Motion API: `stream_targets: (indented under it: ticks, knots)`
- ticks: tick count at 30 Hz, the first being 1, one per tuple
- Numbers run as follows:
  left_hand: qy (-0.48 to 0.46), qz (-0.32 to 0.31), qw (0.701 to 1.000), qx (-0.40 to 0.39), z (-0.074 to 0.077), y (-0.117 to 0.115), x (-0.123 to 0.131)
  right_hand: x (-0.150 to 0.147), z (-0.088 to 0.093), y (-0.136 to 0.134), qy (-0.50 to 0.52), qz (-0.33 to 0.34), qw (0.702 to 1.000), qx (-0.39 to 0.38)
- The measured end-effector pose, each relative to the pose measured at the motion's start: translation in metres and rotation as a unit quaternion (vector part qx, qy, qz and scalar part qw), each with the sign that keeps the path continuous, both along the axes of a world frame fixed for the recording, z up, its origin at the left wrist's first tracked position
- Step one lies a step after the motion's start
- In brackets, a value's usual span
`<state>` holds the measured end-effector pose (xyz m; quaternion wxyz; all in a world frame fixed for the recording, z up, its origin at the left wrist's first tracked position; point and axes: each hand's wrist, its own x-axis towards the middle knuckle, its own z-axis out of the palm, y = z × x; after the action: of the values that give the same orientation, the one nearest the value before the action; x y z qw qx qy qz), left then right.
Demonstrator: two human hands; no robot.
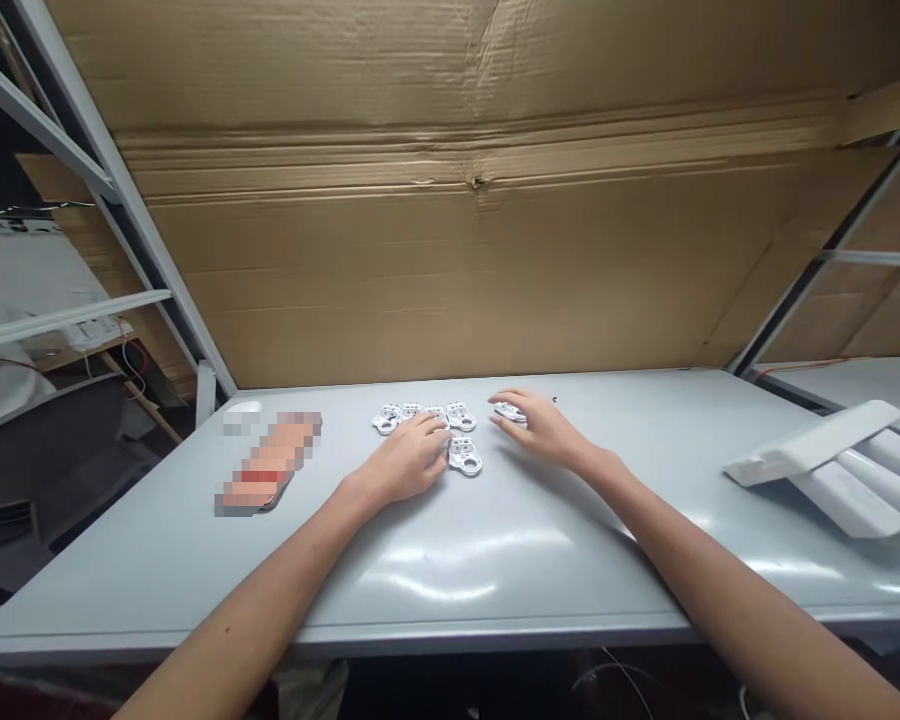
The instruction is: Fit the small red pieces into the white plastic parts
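From here I see my left hand [401, 458] and right hand [540, 428] well apart on the smooth, pale grey table [495, 570]. The left fingers [427, 428] lie across a tight far row of perforated white plastic pieces [386, 420], with a looped piece [466, 457] just beside them. The right fingertips [504, 415] cover another piece [511, 412]; I cannot tell whether either hand grips. Creased corrugated cardboard [457, 250] rises beyond, white moulded bars [817, 470] lie right, and a pixelated object [270, 465] lies left
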<state>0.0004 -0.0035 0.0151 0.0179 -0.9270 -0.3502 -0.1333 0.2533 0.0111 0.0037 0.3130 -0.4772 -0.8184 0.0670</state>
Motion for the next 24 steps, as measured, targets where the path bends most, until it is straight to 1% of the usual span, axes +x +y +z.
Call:
stream_targets:
  ticks: [3, 5, 8, 12, 18, 21, 24]
  knots:
    - [-0.007, -0.010, 1.000, -0.010, -0.001, -0.004, 0.003, 0.023, -0.002, 0.011, -0.062, -0.056, 0.996, -0.039]
    - [-0.009, -0.006, 1.000, -0.017, -0.002, -0.005, 0.005, 0.036, 0.001, 0.014, -0.089, -0.094, 0.990, -0.063]
    - [-0.005, 0.008, 1.000, -0.026, -0.004, -0.006, 0.006, 0.049, 0.008, 0.013, -0.101, -0.120, 0.984, -0.085]
    - [-0.011, 0.011, 0.999, -0.030, -0.006, -0.007, 0.007, 0.054, 0.013, 0.009, -0.123, -0.114, 0.979, -0.114]
    - [-0.010, 0.016, 0.999, -0.041, -0.006, -0.007, 0.006, 0.050, 0.008, 0.007, -0.117, -0.085, 0.983, -0.114]
    - [-0.006, 0.019, 0.999, -0.040, -0.005, -0.007, 0.006, 0.052, 0.011, 0.008, -0.121, -0.075, 0.982, -0.125]
    - [-0.009, 0.018, 0.999, -0.041, -0.005, -0.007, 0.006, 0.055, 0.014, 0.007, -0.124, -0.080, 0.981, -0.123]
